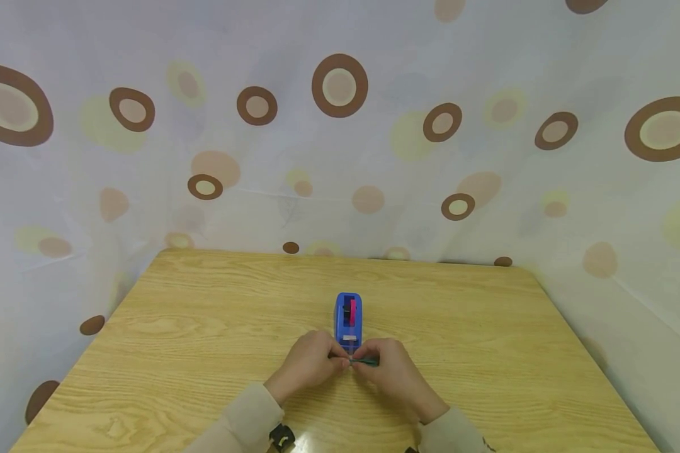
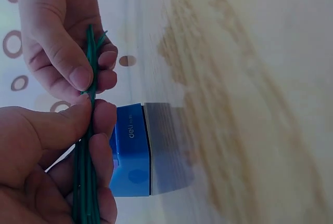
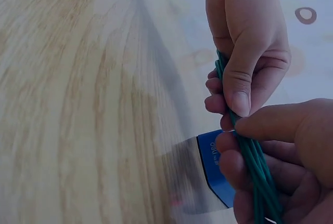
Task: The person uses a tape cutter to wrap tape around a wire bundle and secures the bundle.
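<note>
A bundle of thin green strands, like wire [image 3: 255, 164], runs through both hands, just in front of a blue tape dispenser [image 1: 339, 330]. My left hand [image 1: 308, 362] pinches it between thumb and curled fingers. Close beside it, thumb tips nearly touching, my right hand [image 1: 390, 368] also grips the bundle. In the left wrist view, several strands lie side by side across the left fingers. The dispenser carries a pink-cored roll [image 1: 352, 313] and has a cutter at its near end. Whether tape lies on the strands is hidden by the fingers.
Both hands work over a wood-grain table [image 1: 215, 321]. A pale curtain [image 1: 340, 151] with brown and beige circles hangs behind it and along both sides. A small black object [image 1: 282, 436] shows beside the left sleeve at the bottom.
</note>
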A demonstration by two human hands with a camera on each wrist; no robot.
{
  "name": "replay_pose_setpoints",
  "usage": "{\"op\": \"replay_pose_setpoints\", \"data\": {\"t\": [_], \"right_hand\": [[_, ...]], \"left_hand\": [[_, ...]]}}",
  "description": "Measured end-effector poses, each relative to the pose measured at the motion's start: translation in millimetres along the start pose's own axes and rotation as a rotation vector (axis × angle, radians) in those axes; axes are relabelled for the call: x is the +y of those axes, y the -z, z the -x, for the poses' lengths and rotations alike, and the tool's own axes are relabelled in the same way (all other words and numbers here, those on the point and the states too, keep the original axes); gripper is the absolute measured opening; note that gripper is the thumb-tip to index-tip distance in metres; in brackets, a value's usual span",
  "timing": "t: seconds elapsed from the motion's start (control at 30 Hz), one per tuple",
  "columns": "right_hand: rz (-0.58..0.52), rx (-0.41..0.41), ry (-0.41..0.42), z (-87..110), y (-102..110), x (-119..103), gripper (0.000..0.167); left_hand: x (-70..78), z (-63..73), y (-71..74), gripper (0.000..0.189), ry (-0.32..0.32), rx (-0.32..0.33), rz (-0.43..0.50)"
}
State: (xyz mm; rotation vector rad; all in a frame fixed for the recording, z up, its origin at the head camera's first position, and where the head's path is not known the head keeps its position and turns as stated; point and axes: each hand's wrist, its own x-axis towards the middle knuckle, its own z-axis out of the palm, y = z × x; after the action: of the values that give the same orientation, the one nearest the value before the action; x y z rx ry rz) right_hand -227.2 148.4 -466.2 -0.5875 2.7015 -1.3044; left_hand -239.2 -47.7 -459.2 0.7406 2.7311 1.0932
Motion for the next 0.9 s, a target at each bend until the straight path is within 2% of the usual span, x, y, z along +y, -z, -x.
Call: {"op": "replay_pose_setpoints", "data": {"t": [0.17,0.33,0.63,0.9], "right_hand": [[-0.022,0.002,-0.016,1.0,-0.2,-0.1,0.003],[-0.021,0.012,-0.014,1.7,-0.9,1.1,0.006],[-0.019,0.048,0.013,3.0,-2.6,3.5,0.007],[-0.016,0.063,0.045,3.9,-3.6,4.9,0.007]], "left_hand": [[-1.4,-0.6,-0.4,0.005,-0.002,0.003,0.014],[-2.6,-2.3,0.0,0.009,0.008,-0.023,0.038],[-2.2,-6.4,5.6,0.024,0.018,-0.11,0.011],[-5.6,-10.7,10.5,0.025,0.02,-0.216,0.064]]}}
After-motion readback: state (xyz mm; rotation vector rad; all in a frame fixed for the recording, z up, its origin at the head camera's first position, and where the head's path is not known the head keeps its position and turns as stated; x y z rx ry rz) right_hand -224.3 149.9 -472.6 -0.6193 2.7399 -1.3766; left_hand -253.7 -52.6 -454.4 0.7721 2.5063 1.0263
